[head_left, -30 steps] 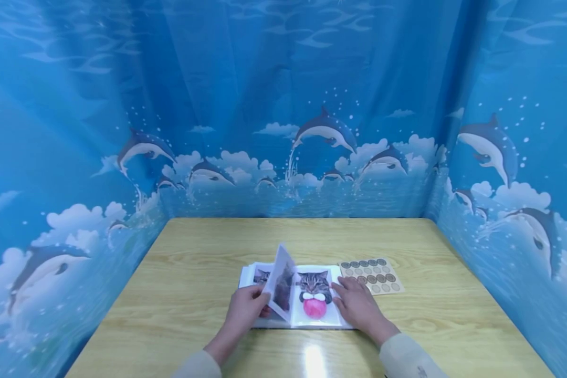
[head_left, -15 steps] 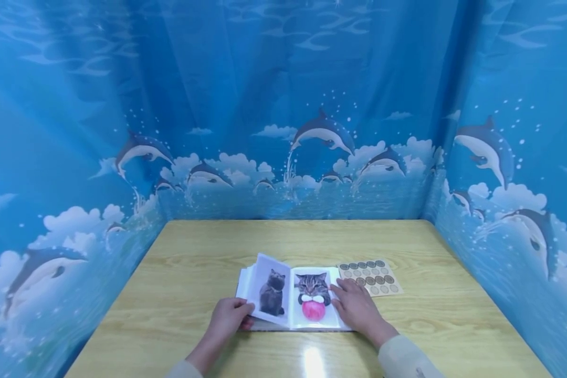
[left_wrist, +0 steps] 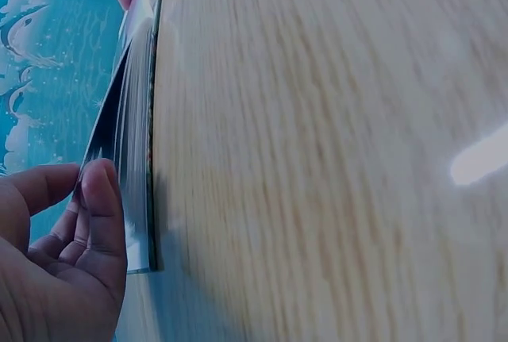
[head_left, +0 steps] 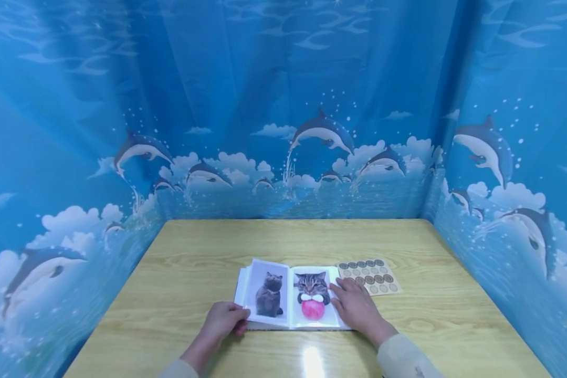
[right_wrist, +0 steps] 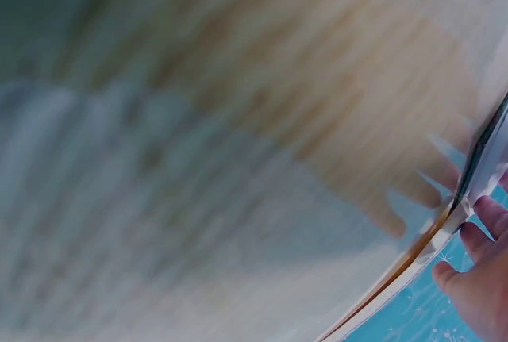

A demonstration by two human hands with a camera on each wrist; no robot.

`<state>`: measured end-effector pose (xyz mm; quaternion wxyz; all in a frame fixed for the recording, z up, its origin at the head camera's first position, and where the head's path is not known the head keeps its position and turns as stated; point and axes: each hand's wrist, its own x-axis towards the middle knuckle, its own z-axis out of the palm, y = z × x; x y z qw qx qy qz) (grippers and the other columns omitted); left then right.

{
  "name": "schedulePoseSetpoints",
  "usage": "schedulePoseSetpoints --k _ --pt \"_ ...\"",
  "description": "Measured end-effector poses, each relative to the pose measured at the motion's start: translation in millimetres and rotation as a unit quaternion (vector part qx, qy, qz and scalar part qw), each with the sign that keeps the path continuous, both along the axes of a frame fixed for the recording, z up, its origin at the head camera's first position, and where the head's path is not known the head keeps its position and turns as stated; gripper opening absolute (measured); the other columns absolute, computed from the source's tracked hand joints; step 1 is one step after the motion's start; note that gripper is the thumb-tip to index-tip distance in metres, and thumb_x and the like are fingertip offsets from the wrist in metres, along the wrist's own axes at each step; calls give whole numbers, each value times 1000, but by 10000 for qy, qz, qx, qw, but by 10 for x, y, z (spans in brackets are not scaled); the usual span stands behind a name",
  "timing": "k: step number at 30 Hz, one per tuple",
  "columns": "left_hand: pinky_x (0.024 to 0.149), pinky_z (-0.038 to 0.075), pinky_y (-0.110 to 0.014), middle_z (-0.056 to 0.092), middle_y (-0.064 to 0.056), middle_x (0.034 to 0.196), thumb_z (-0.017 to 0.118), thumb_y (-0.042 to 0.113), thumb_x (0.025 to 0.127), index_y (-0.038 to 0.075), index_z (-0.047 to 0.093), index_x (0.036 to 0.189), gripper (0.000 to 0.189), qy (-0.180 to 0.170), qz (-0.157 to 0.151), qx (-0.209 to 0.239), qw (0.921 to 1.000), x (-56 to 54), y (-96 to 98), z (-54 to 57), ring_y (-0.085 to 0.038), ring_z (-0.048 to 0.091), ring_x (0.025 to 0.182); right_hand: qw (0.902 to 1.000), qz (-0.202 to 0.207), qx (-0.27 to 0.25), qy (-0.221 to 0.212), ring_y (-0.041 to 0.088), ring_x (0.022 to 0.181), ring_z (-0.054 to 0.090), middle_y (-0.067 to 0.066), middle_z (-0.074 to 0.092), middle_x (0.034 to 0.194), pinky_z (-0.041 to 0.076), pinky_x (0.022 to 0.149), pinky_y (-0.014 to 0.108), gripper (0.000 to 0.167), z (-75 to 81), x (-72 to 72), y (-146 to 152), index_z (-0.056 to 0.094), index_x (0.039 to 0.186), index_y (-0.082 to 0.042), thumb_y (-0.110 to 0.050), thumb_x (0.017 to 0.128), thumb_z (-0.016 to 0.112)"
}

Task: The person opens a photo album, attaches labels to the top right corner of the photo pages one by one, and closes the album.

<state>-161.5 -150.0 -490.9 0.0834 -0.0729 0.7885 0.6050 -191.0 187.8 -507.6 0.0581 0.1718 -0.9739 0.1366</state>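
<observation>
I've got the left hand (head_left: 224, 318) pinching the grey-cat page (head_left: 266, 291) by its near left corner, page stretching away and rightward. Album's (head_left: 313, 294) open, long axis left-right; right hand (head_left: 358, 305), fingers apart, rests on its right edge, hiding some dotted card (head_left: 373, 274). Right-wrist cam's mostly blur.

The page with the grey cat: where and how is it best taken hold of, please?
The page is probably best pinched from the left at its lower left corner: the left hand pinches it there, a gap shows above the pages beneath, and its right edge runs into the fold.
</observation>
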Motion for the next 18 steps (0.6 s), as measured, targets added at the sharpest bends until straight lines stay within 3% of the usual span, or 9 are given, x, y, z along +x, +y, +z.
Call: schedulePoseSetpoints --k 5,10,18 --pt "48 52 -24 63 -7 63 69 2 85 -8 67 82 11 83 -102 -188 9997 16 -14 12 -11 56 49 10000 -25 41 -15 43 135 40 22 48 144 26 112 63 44 -12 -7 1 59 135 -5 -27 98 60" --pt "49 51 -25 61 -5 61 71 6 83 -3 68 79 11 255 -191 -796 9963 16 -39 -7 -12 56 49 10000 -14 74 0 43 135 40 22 48 144 26 113 63 44 -28 -14 8 59 135 -5 -27 97 61" --pt "52 45 -28 58 1 63 78 13 77 6 68 73 14 866 -227 -2206 9712 1 -74 -16 -14 51 58 9999 24 78 96 43 134 41 22 49 144 27 112 63 44 -52 -20 18 59 135 -5 -28 97 60"
